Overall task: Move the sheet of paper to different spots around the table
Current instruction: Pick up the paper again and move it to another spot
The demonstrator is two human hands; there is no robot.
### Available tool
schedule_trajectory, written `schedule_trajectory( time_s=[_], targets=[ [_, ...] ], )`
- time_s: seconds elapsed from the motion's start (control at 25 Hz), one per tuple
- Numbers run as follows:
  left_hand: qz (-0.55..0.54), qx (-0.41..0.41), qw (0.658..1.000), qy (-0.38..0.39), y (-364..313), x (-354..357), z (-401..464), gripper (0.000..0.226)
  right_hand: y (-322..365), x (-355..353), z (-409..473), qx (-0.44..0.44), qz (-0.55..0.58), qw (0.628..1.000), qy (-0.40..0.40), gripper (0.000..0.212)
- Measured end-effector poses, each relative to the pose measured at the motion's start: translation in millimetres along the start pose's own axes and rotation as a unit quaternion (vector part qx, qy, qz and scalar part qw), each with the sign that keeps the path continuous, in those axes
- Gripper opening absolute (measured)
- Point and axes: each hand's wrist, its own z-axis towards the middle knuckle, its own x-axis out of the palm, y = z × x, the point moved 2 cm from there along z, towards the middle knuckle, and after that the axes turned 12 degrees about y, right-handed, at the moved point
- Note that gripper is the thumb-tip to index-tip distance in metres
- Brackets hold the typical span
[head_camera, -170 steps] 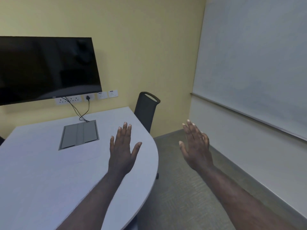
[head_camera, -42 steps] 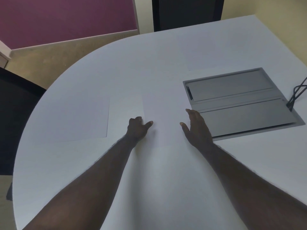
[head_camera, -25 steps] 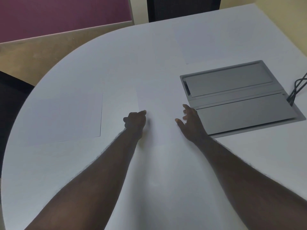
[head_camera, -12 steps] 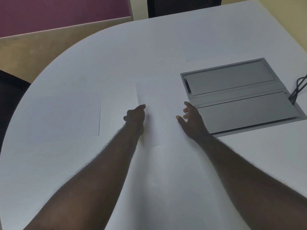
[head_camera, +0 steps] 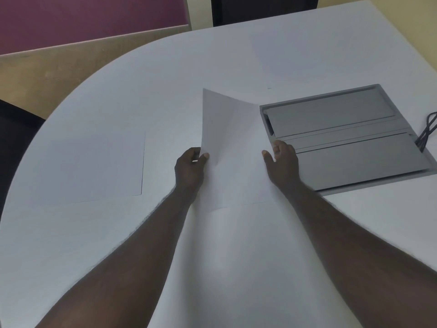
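Observation:
A white sheet of paper (head_camera: 233, 147) lies in the middle of the white table (head_camera: 165, 74). Its left edge is lifted off the surface and curls upward. My left hand (head_camera: 190, 170) pinches that left edge between thumb and fingers. My right hand (head_camera: 282, 165) rests on the sheet's right edge with its fingers spread, pressing it down. Two more white sheets lie flat on the table: one at the left (head_camera: 94, 166), one at the far right (head_camera: 293, 65), which is hard to make out against the tabletop.
A grey cable-box lid (head_camera: 343, 136) is set into the table right of my right hand, with black cables (head_camera: 428, 133) at its far end. A dark chair (head_camera: 262, 8) stands beyond the table, another (head_camera: 14, 129) at the left edge.
My left hand has taken hold of the middle sheet's left edge and raised it off the table. My right hand has stayed on the right edge.

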Motion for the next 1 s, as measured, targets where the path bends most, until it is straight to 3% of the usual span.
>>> schedule_trajectory(
  time_s=[0.12,0.28,0.4,0.48,0.68,1.0],
  targets=[
    [-0.077,0.03,0.996,0.013,6.7,-7.4,-6.7,0.01,3.2,-3.4,12.8,0.066,-0.005,0.997,0.04,0.029],
    [-0.156,0.033,0.987,0.017,9.1,-12.9,-10.0,0.009,7.8,-2.5,17.6,0.122,0.161,0.973,0.114,0.044],
    [-0.183,0.009,0.983,-0.005,8.4,-19.4,-15.0,0.008,17.0,-8.6,9.7,0.093,0.228,0.966,0.085,0.032],
    [-0.187,-0.009,0.982,-0.012,5.8,-23.5,-20.7,0.008,22.0,-14.7,2.6,0.059,0.213,0.973,0.066,0.025],
    [-0.188,-0.021,0.981,-0.046,-17.9,-29.8,-49.8,0.016,40.4,-39.4,-21.7,0.003,0.169,0.985,0.01,0.023],
    [-0.194,0.025,0.98,-0.046,-77.4,-49.9,-123.2,0.014,86.9,-95.5,-77.7,-0.041,0.204,0.978,-0.02,0.029]
  ],
)
